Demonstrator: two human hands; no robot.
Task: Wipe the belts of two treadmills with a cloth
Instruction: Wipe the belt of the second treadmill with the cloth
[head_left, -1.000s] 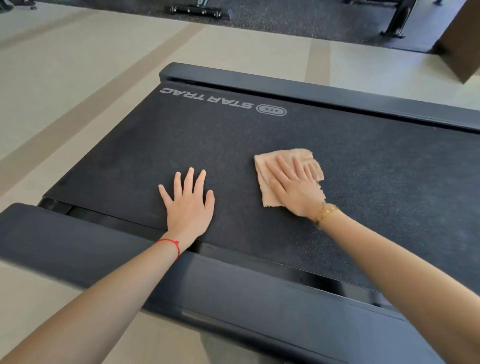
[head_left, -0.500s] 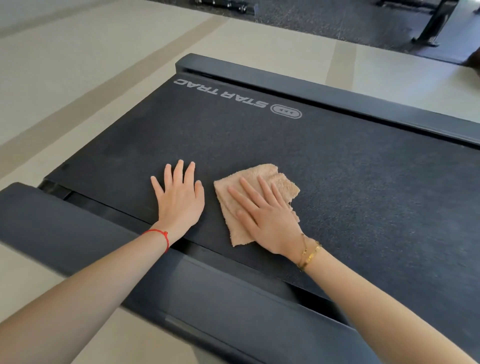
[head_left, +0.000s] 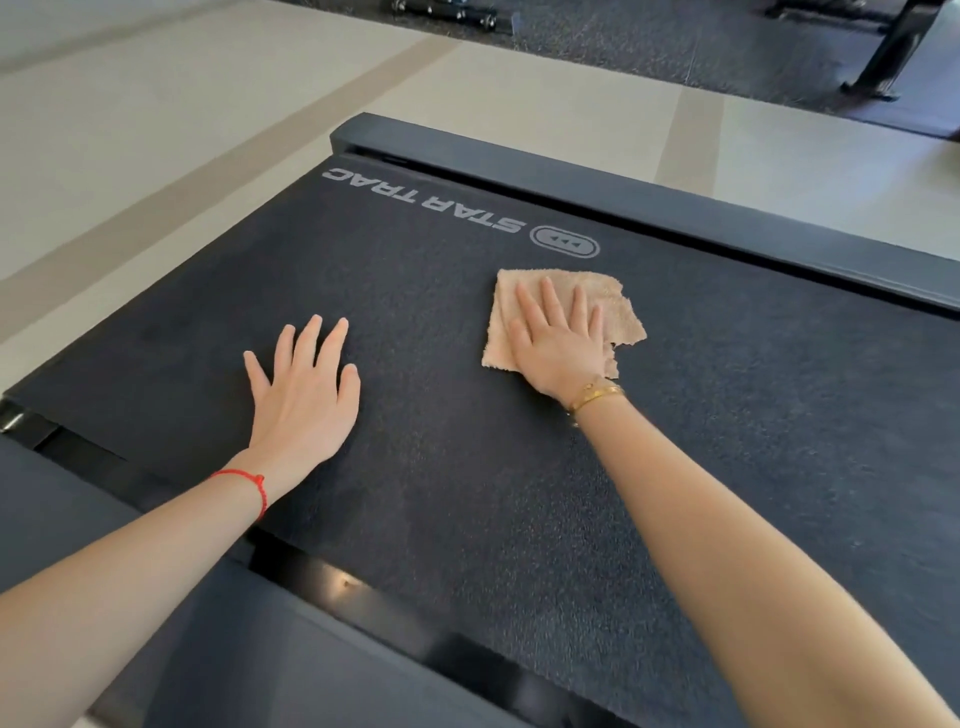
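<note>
We look down on a dark, grainy treadmill belt (head_left: 519, 467) that fills most of the frame, with the white lettering STAR TRAC (head_left: 423, 200) printed upside down toward the upper middle and an oval logo (head_left: 564, 241) just right of it. Our right hand (head_left: 558, 343) lies flat on a tan cloth (head_left: 618, 317) just below that logo, a little right of centre; the fingers are straight and slightly spread, pressing the cloth onto the belt rather than curling round it, and the cloth's frayed right edge sticks out past the hand. A gold bracelet (head_left: 595, 396) sits on that wrist. Our left hand (head_left: 304, 400) rests palm down directly on the bare belt, left of centre and well apart from the cloth, fingers straight and fanned, holding nothing; a red string bracelet (head_left: 249, 483) circles its wrist. The far side rail (head_left: 675, 208) of the treadmill runs diagonally from the upper middle down to the right edge, and the near side rail (head_left: 182, 649) crosses the lower left corner under our left forearm. Beyond the treadmill, pale flooring (head_left: 156, 130) with darker beige stripes takes up the upper left, and dark rubber matting (head_left: 675, 47) with the base of some black equipment (head_left: 888, 57) lies along the top edge.
</note>
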